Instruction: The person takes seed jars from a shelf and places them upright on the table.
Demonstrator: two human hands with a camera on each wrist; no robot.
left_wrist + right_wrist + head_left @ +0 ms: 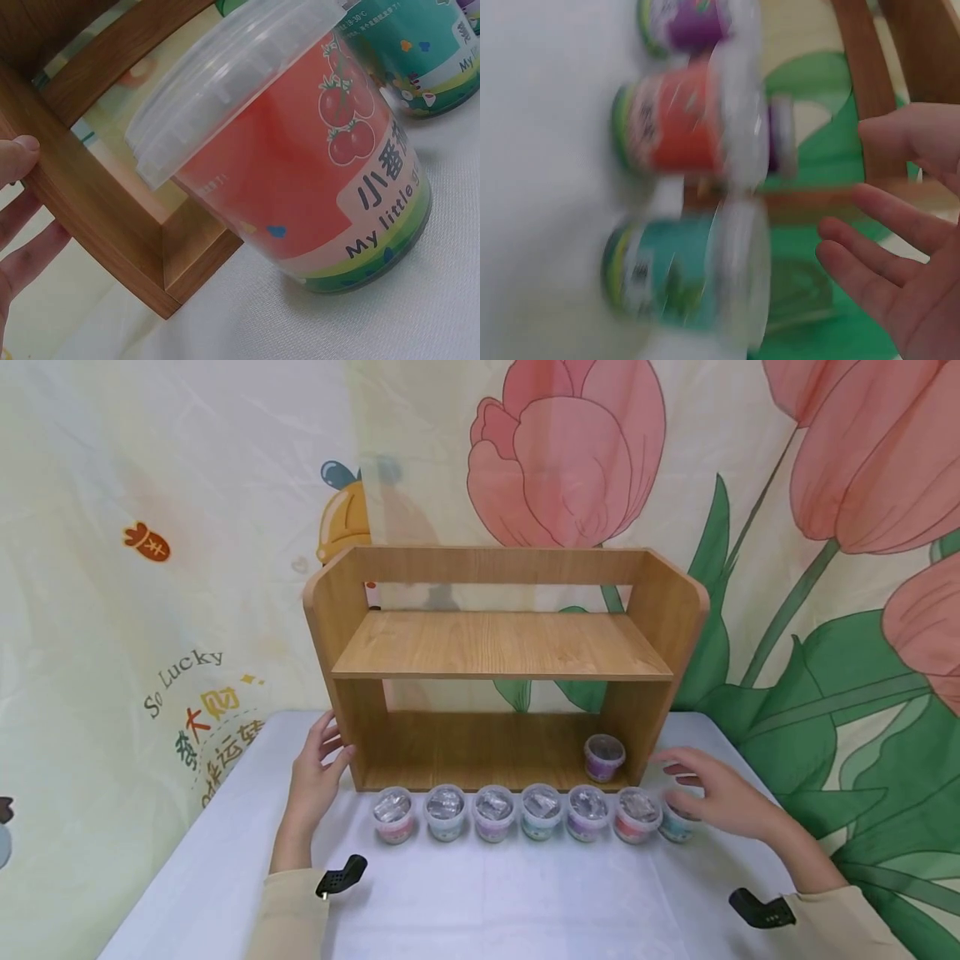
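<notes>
My left hand point(318, 777) rests at the left side panel of a wooden two-tier shelf point(502, 647); its thumb lies at the panel's front edge, with fairly straight fingers along the outside. In the left wrist view, a red lidded tub point(300, 165) with a tomato print is close by. My right hand point(723, 793) hovers beside the shelf's right side, fingers spread and holding nothing. It partly covers a teal tub point(675, 828) at the row's right end. A purple tub point(604, 760) stands on the lower board, near the right panel.
Several clear-lidded tubs stand in a row before the shelf, among them a pink one point(393, 817) at the left end and a red one point(637, 817) toward the right. A white cloth point(480, 902) covers the table. Behind hangs a tulip-printed curtain point(750, 460).
</notes>
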